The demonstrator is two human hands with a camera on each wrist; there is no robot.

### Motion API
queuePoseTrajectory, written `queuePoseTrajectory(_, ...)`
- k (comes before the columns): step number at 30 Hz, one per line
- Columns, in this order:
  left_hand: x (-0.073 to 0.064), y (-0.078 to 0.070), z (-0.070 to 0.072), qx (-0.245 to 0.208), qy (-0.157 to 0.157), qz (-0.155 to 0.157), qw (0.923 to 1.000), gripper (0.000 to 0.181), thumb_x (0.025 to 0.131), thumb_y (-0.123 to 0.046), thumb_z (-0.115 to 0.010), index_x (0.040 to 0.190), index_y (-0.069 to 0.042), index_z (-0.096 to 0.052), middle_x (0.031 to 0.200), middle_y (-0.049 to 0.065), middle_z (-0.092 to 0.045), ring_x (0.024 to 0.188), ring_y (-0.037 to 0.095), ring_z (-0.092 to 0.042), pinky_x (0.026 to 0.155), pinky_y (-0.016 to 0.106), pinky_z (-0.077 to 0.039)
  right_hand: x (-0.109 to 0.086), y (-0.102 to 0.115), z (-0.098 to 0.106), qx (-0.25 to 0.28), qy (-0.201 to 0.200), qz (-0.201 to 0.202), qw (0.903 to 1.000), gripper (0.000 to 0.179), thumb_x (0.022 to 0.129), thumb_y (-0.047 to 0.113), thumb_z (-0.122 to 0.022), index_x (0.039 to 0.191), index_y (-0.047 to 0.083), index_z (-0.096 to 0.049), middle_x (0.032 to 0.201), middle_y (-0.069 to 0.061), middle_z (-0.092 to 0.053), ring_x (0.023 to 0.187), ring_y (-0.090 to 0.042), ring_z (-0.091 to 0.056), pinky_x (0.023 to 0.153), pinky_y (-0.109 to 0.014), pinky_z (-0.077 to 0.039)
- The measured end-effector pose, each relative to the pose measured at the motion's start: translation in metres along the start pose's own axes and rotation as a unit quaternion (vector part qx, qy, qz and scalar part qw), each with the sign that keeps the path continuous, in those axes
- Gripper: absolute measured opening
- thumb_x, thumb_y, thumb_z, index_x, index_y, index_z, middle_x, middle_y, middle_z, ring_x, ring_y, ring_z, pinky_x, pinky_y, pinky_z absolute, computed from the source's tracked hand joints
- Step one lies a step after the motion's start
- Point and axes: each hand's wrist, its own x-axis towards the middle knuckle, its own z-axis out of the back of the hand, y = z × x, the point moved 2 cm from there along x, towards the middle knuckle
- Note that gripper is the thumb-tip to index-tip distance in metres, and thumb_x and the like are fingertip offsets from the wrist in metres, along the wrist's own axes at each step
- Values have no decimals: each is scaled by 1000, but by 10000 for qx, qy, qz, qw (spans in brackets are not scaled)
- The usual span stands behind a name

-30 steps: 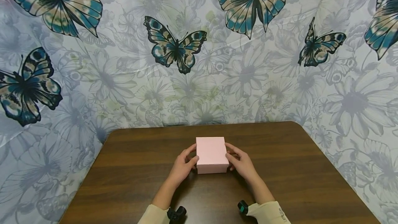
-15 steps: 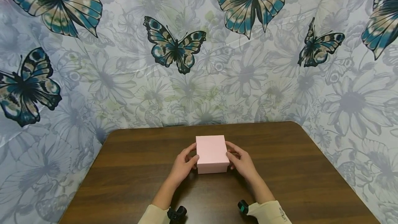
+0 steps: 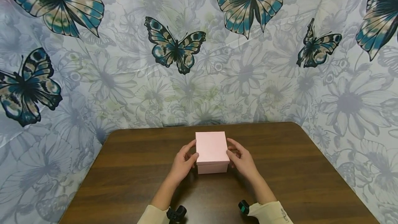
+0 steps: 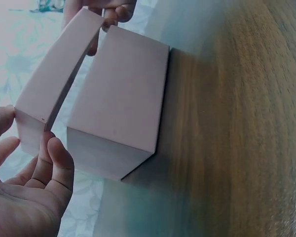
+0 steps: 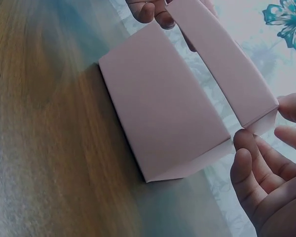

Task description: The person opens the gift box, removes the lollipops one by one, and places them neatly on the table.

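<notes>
A pink box base stands on the brown table in front of me. Over it hangs its pink lid, gripped by both hands at opposite sides. In the left wrist view, a gap shows between the lid and the base. My left hand pinches the lid's left side with thumb and fingers. On the other side my right hand pinches it the same way. From the right wrist, the lid appears apart from the base. The box's inside is hidden.
The wooden table has rounded far corners. Behind it hangs a pale cloth printed with flowers and butterflies. A dark device sits on each wrist, beside a pale yellow sleeve.
Both hands have raised the lid slightly off the base, so more of the base's front shows beneath it. The base has stayed on the table.
</notes>
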Motion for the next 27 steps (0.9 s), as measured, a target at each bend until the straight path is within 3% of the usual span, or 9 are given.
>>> queuePoseTrajectory(4,1,-7,1,53,18,-119,9999,53,96,-18,-67,147,-20,-51,143,8,-54,72,11,-56,59,29,-55,2,5,3,63,51,122,9999,50,97,16,-65,145,16,-51,121,-20,-61,56,-12,-53,54,-37,-56)
queuePoseTrajectory(10,0,-12,0,74,-32,-160,9998,54,97,-20,-66,147,-25,-50,144,5,-53,80,16,-58,61,27,-55,3,10,7,130,136,119,9998,50,97,16,-65,145,15,-51,123,-20,-60,59,-18,-56,55,-35,-56)
queuePoseTrajectory(15,-3,-14,1,91,-78,-274,9996,58,96,-16,-67,150,-25,-46,146,5,-51,85,15,-59,61,25,-56,1,15,9,78,83,151,9998,46,96,18,-67,140,14,-56,124,-16,-62,61,-11,-53,55,-30,-53)
queuePoseTrajectory(21,-8,-16,4,179,-234,-404,9987,62,95,-17,-68,152,-22,-43,149,5,-52,85,12,-61,61,23,-55,0,20,7,208,20,412,9989,43,95,17,-68,138,12,-59,120,-16,-63,61,-7,-50,52,-28,-49)
queuePoseTrajectory(27,-10,-20,7,208,-410,-548,9974,62,94,-18,-69,151,-26,-45,146,3,-54,78,13,-63,60,22,-55,0,29,5,474,11,483,9977,43,95,16,-69,136,12,-60,119,-16,-60,64,-9,-51,52,-24,-46)
